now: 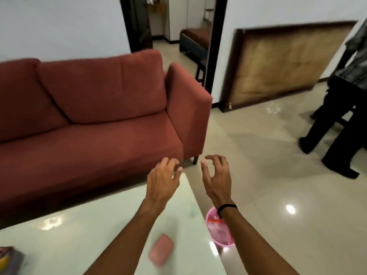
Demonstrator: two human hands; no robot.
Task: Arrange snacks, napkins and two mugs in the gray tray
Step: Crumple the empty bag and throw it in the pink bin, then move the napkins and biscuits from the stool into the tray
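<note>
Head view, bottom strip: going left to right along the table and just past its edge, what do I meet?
Colourful packets at the left edge → pink flat item on the white table → pink bin on the floor beside it.

The table [83,225] looked glassy and glossy, the sofa [89,120] wore matt red cloth, the floor [268,175] shone like polished tile, and the pink bin [219,229] looked plastic.

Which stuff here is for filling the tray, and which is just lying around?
For the job:
left hand, holding nothing
right hand, holding nothing
maybe the blurred packets at the table's left edge

Just lying about:
pink pouch
pink bin
red sofa

No tray or mugs in view.
</note>
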